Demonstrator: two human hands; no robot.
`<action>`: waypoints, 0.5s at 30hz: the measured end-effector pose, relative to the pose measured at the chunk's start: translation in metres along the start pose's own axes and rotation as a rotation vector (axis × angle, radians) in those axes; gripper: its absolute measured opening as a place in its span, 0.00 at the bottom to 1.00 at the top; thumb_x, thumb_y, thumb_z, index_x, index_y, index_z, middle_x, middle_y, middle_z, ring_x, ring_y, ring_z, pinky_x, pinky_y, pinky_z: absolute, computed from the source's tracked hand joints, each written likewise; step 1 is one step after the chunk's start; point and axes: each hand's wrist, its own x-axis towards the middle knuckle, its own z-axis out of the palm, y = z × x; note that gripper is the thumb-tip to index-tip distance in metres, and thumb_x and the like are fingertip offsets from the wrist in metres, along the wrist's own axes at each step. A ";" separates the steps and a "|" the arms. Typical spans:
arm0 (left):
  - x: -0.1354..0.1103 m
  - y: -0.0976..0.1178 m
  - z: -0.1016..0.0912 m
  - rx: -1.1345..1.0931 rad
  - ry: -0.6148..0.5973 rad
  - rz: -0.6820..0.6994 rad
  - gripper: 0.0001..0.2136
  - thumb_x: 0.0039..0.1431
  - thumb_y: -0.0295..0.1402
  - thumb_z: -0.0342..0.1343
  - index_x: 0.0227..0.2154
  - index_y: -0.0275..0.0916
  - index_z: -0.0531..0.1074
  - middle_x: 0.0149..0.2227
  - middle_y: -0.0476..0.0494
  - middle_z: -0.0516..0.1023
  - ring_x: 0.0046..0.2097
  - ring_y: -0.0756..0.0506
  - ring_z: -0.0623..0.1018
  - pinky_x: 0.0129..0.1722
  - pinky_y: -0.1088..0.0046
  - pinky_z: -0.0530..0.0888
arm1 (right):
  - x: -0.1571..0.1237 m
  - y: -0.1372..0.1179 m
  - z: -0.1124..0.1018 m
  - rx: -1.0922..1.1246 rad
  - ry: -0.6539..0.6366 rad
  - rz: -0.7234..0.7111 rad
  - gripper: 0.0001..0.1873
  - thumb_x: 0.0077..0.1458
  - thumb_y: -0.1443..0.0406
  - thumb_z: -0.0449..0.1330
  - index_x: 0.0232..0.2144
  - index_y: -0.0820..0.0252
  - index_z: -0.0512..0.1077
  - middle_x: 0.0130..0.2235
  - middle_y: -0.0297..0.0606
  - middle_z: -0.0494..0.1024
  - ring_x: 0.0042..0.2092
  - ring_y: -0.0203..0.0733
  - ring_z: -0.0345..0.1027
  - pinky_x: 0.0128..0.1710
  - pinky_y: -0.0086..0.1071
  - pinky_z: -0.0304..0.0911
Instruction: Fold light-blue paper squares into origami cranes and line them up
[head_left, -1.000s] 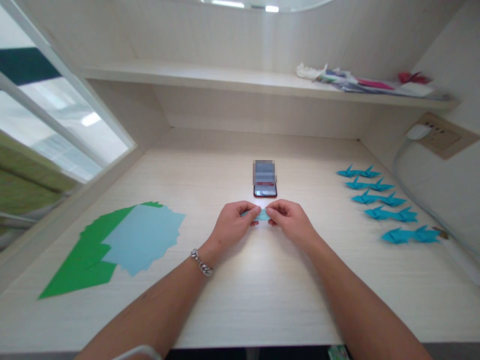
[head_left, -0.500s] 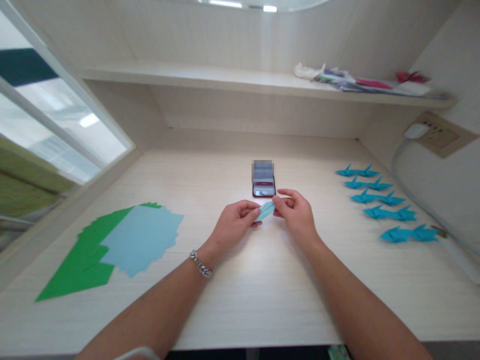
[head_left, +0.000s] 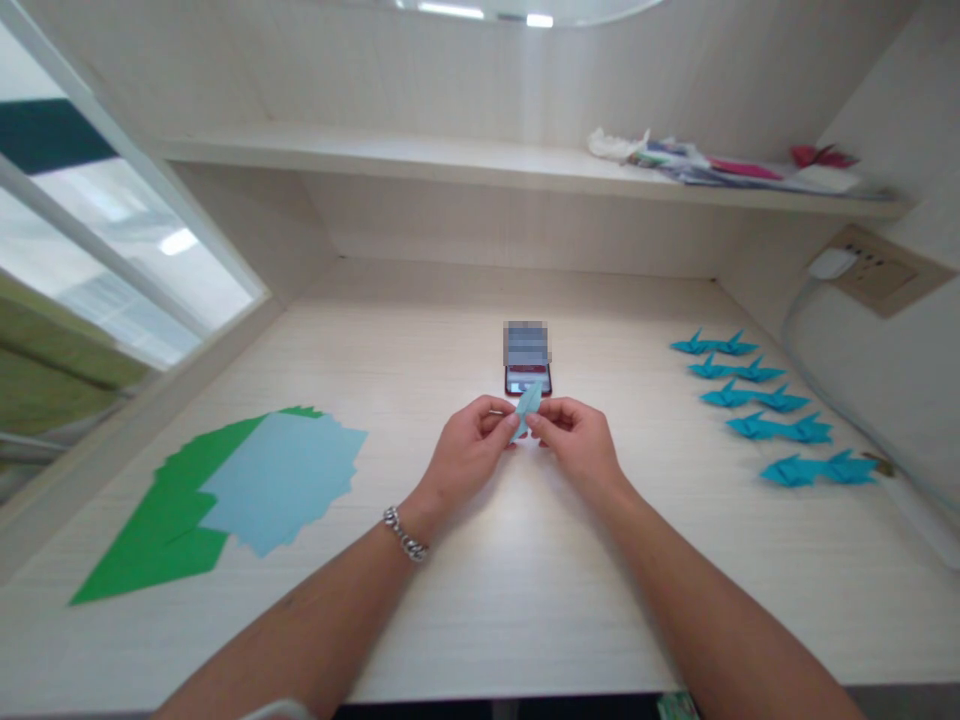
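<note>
A small folded piece of light blue paper (head_left: pixel 526 404) stands nearly upright between my two hands, its tip pointing away from me. My left hand (head_left: pixel 466 452), with a silver bracelet on the wrist, pinches its lower left side. My right hand (head_left: pixel 577 446) pinches its lower right side. Both hands hover just above the pale wooden desk (head_left: pixel 480 590), close in front of a phone (head_left: pixel 528 362) lying flat with its screen lit.
A fanned stack of green and light blue paper sheets (head_left: pixel 247 482) lies at the left. Several finished blue paper cranes (head_left: pixel 765 400) lie in a row at the right. A shelf (head_left: pixel 450 160) above holds papers; a wall socket with a white plug (head_left: pixel 862 268) is at the right.
The folded paper lay flat and sideways between my hands; now it is turned up on end, and my right hand has come back in beside the left.
</note>
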 end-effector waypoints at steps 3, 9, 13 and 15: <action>0.000 0.002 -0.001 0.111 0.051 0.074 0.11 0.54 0.38 0.58 0.35 0.36 0.72 0.35 0.42 0.79 0.36 0.46 0.79 0.38 0.69 0.76 | 0.001 0.001 0.000 -0.019 0.005 -0.020 0.12 0.45 0.59 0.64 0.30 0.62 0.75 0.28 0.39 0.78 0.28 0.39 0.70 0.29 0.31 0.65; -0.002 0.007 -0.003 0.266 0.185 0.174 0.09 0.52 0.38 0.59 0.32 0.36 0.75 0.33 0.43 0.79 0.35 0.47 0.77 0.37 0.71 0.76 | -0.003 0.000 0.002 -0.032 0.015 -0.077 0.08 0.48 0.62 0.62 0.31 0.62 0.76 0.29 0.39 0.78 0.30 0.39 0.71 0.31 0.31 0.66; -0.004 0.009 -0.002 0.291 0.211 0.178 0.09 0.52 0.38 0.60 0.31 0.36 0.76 0.32 0.44 0.79 0.33 0.47 0.77 0.35 0.71 0.76 | -0.006 -0.001 0.004 -0.055 0.018 -0.109 0.07 0.49 0.63 0.61 0.31 0.61 0.76 0.30 0.38 0.78 0.31 0.39 0.71 0.32 0.31 0.66; -0.004 0.010 -0.002 0.296 0.214 0.172 0.09 0.52 0.38 0.60 0.31 0.36 0.76 0.31 0.44 0.79 0.33 0.48 0.77 0.35 0.72 0.76 | -0.007 -0.001 0.004 -0.069 0.023 -0.110 0.08 0.49 0.62 0.62 0.31 0.61 0.76 0.31 0.39 0.79 0.31 0.39 0.71 0.33 0.32 0.66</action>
